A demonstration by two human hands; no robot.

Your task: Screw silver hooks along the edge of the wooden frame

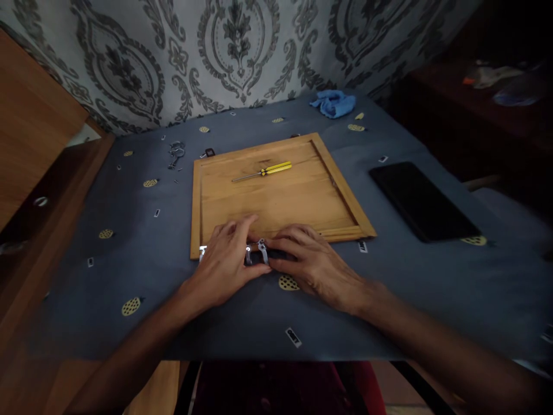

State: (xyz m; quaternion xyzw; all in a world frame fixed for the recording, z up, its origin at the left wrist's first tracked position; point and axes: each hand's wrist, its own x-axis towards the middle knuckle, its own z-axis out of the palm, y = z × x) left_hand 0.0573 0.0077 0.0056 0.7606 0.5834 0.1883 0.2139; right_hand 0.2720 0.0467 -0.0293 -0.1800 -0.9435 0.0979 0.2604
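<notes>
A framed wooden panel (276,199) lies flat on the cloth-covered table. At its near edge, a small silver metal fitting (262,251) with a curved, ring-like end shows between my hands; its exact kind is unclear. My left hand (227,259) grips the near edge around the fitting, thumb in front and fingers over the frame. The fingers of my right hand (311,262) are bent and pinch at the fitting's right side, partly hiding it. Left of my left hand, a shiny metal piece (203,251) shows at the panel's corner. A yellow-handled screwdriver (276,168) lies on the panel.
Loose metal parts (176,154) lie at the back left. Dark fittings (209,153) stick out beyond the panel's far edge. A black flat slab (425,199) rests at right, and a crumpled blue cloth (333,104) sits near the curtain. Wooden furniture (38,127) borders the left side.
</notes>
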